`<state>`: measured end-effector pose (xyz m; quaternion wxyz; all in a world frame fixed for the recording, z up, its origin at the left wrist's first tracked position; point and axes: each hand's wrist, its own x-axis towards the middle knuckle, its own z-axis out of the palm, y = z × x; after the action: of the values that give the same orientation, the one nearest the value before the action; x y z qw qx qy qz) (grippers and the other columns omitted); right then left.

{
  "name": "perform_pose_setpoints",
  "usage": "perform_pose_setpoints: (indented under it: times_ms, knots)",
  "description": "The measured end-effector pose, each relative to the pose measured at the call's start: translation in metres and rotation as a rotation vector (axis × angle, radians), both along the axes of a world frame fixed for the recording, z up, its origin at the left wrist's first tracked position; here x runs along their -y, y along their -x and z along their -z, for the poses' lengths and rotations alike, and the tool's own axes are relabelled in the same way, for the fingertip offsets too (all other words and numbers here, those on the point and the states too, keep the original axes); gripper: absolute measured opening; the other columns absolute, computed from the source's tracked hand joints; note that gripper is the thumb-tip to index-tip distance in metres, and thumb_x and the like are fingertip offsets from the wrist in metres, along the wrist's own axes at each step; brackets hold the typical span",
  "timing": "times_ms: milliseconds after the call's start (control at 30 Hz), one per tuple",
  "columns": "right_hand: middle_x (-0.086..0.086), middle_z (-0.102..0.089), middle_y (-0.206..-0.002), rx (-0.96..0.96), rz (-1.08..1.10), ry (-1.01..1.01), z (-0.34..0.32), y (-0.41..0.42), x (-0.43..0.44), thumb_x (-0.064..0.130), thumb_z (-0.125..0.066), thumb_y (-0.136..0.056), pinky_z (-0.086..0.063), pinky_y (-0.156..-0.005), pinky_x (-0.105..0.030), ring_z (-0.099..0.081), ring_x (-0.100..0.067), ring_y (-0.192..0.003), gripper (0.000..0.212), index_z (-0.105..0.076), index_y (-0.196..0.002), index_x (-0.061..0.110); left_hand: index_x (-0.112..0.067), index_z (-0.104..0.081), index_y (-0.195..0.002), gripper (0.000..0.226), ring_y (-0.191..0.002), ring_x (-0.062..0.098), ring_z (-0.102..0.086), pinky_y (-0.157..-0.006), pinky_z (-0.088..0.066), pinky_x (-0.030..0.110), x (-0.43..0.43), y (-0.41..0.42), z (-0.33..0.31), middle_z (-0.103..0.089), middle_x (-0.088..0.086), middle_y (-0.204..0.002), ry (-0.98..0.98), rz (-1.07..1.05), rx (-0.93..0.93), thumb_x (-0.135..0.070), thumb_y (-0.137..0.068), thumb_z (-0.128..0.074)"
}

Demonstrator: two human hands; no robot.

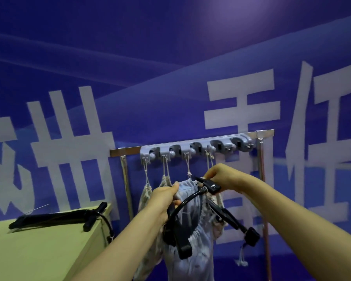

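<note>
- Gripping the gathered mouth of the blue bag point(193, 246) with the left hand point(164, 201), fingers curled tight on the cloth, probably to keep the opening steady and wide.
- Pinching one end block of the black device point(182, 207) with the right hand point(221, 177), thumb and fingertips clamped on it just above the bag's mouth, seemingly to steer it at the opening.
- Not telling whether going into the bag or coming out: curved band and two arms of the black device lying across the front of the cloth, outside it.
- Hanging the blue bag between both hands, right below the hook rack point(195, 149), apparently by a knotted cord point(188, 171) from the third hook, so leaving both hands free for the work.
- Sharing the rack with netted bags point(146, 193) on the neighbouring hooks to the left, each by its own cord, kept off the table point(39, 250).
- Resting a second black device point(55, 217) on the table's far edge, well apart from the hands, likely awaiting its own bag.
</note>
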<state>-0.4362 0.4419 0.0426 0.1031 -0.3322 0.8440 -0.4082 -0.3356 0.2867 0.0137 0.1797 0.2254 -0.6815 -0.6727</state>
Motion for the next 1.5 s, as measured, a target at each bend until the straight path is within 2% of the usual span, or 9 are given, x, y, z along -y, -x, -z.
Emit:
perform_pose_setpoints:
  times_ms: [100,233,467,633,733,967,1200,1333,1500]
  knots:
    - [-0.007,-0.059,-0.068,0.062,0.061,0.101,0.008,0.012,-0.021,0.006,-0.055,-0.092,-0.046,-0.057,-0.021,-0.053,-0.013,-0.058,0.017,-0.069,-0.086,0.0,-0.01,-0.041,-0.05,0.049,-0.02,0.01,-0.038,-0.031,-0.032,0.011,-0.018,0.016,0.005,-0.041,-0.001,-0.025,-0.016,0.082,0.008,-0.025,-0.096,-0.052]
    - [-0.001,-0.057,-0.065,0.335,0.03,0.341,0.016,0.016,-0.048,0.012,-0.055,-0.095,-0.045,-0.047,-0.016,-0.055,-0.004,-0.048,0.017,-0.059,-0.079,0.008,-0.013,-0.037,-0.05,0.05,-0.02,0.012,-0.035,-0.031,-0.03,0.01,-0.044,0.03,0.009,-0.036,-0.001,-0.027,-0.04,0.16,0.021,-0.026,-0.096,-0.052]
    - [-0.001,-0.065,-0.071,0.58,0.001,0.421,0.019,0.025,-0.085,0.026,-0.06,-0.089,-0.045,-0.067,-0.031,-0.059,-0.018,-0.066,0.018,-0.063,-0.075,0.016,-0.008,-0.042,-0.057,0.043,-0.018,0.01,-0.035,-0.029,-0.028,0.007,-0.087,0.04,0.012,-0.035,-0.001,-0.027,-0.065,0.368,0.049,-0.021,-0.097,-0.049]
    - [0.003,-0.057,-0.048,0.659,0.121,0.537,0.016,0.036,-0.097,0.019,-0.059,-0.089,-0.044,-0.045,-0.02,-0.052,-0.008,-0.04,0.031,-0.062,-0.059,0.013,-0.012,-0.035,-0.061,0.041,-0.017,0.008,-0.03,-0.028,-0.023,0.005,-0.112,0.047,0.011,-0.03,-0.003,-0.026,-0.105,0.419,0.05,-0.023,-0.1,-0.043]
    - [0.0,-0.056,-0.054,0.634,0.114,0.495,0.008,0.043,-0.102,0.025,-0.066,-0.081,-0.044,-0.055,-0.024,-0.051,-0.013,-0.05,0.022,-0.058,-0.063,0.015,-0.011,-0.039,-0.062,0.04,-0.017,0.005,-0.031,-0.026,-0.023,0.005,-0.134,0.048,0.013,-0.033,-0.004,-0.025,-0.131,0.486,0.062,-0.021,-0.1,-0.042]
    - [-0.001,-0.06,-0.054,0.589,0.147,0.186,-0.005,0.057,-0.127,0.039,-0.071,-0.069,-0.049,-0.05,-0.024,-0.057,-0.013,-0.045,0.028,-0.059,-0.064,0.014,-0.013,-0.036,-0.062,0.041,-0.015,0.006,-0.029,-0.025,-0.021,0.005,-0.166,0.067,0.021,-0.032,-0.004,-0.024,-0.238,0.56,0.079,-0.026,-0.101,-0.039]
    - [0.002,-0.044,-0.056,0.513,0.162,0.389,-0.011,0.075,-0.123,0.031,-0.058,-0.091,-0.036,-0.046,-0.017,-0.039,-0.007,-0.044,0.032,-0.061,-0.065,0.014,-0.011,-0.039,-0.054,0.048,-0.017,0.01,-0.035,-0.031,-0.027,0.005,-0.153,0.102,0.032,-0.038,-0.003,-0.024,-0.32,0.339,0.0,-0.03,-0.098,-0.045]
    - [0.007,-0.049,-0.048,0.377,0.186,0.358,-0.016,0.087,-0.109,0.026,-0.057,-0.093,-0.035,-0.039,-0.015,-0.034,-0.004,-0.036,0.019,-0.063,-0.082,0.011,-0.01,-0.04,-0.055,0.047,-0.02,0.01,-0.034,-0.033,-0.028,0.008,-0.148,0.118,0.035,-0.038,-0.002,-0.025,-0.337,0.281,-0.037,-0.026,-0.099,-0.046]
    - [-0.003,-0.065,-0.08,0.259,0.19,0.444,-0.016,0.111,-0.086,0.014,-0.063,-0.089,-0.04,-0.042,-0.015,-0.045,-0.005,-0.046,0.004,-0.065,-0.086,0.014,-0.009,-0.04,-0.056,0.046,-0.015,0.01,-0.034,-0.029,-0.029,0.006,-0.124,0.142,0.041,-0.038,-0.001,-0.023,-0.425,0.204,-0.07,-0.025,-0.098,-0.048]
